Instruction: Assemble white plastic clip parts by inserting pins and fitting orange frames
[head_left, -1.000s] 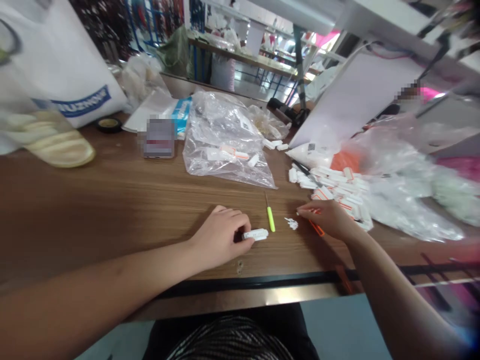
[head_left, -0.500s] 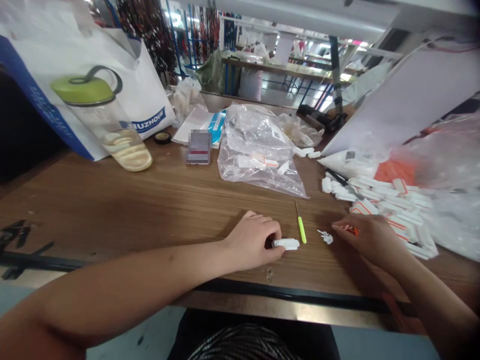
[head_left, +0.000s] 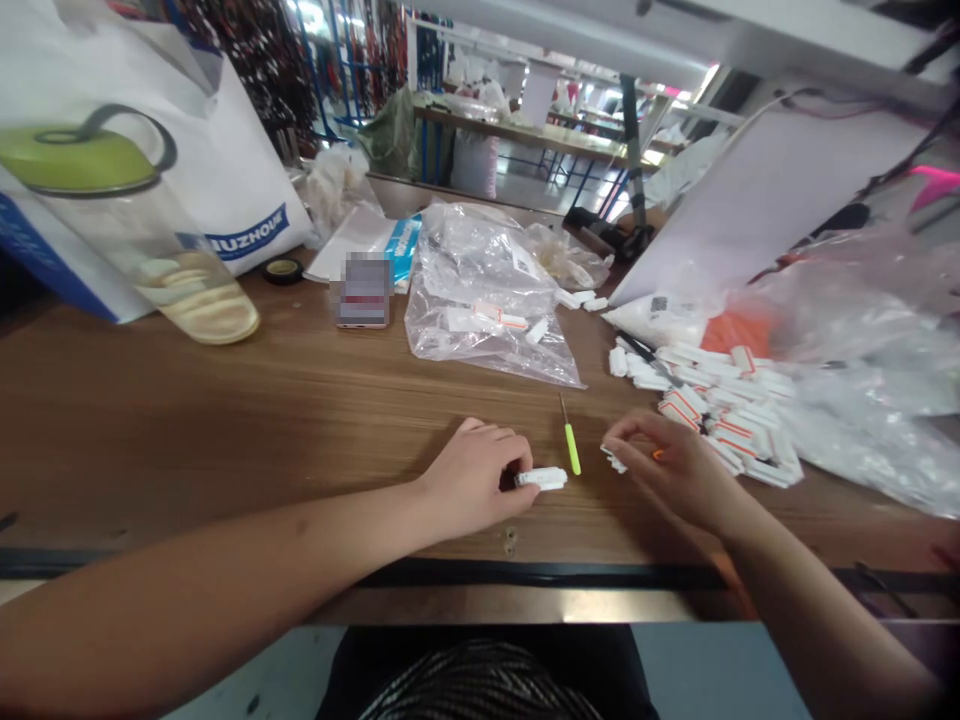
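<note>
My left hand [head_left: 471, 478] rests on the wooden table [head_left: 225, 420] with its fingers closed on a small white plastic piece [head_left: 541, 478] that lies flat on the wood. My right hand [head_left: 667, 465] is a little to the right, pinching small white bits [head_left: 613, 459] between thumb and fingertips, with a thin orange piece [head_left: 657, 455] showing under the fingers. Between the two hands lies a small pick tool with a green handle [head_left: 571, 447], untouched.
A heap of white and orange plastic pieces [head_left: 712, 400] lies right of my right hand. Clear plastic bags [head_left: 480, 290] with parts lie behind. A jar with a green lid [head_left: 127, 230], a white bag [head_left: 232, 170], a phone [head_left: 363, 290] and a tape roll [head_left: 283, 269] stand at the back left.
My right hand has lifted from the table and closed on the small white bits that lay beside it. My left hand stays on the white piece. The camera view has shifted.
</note>
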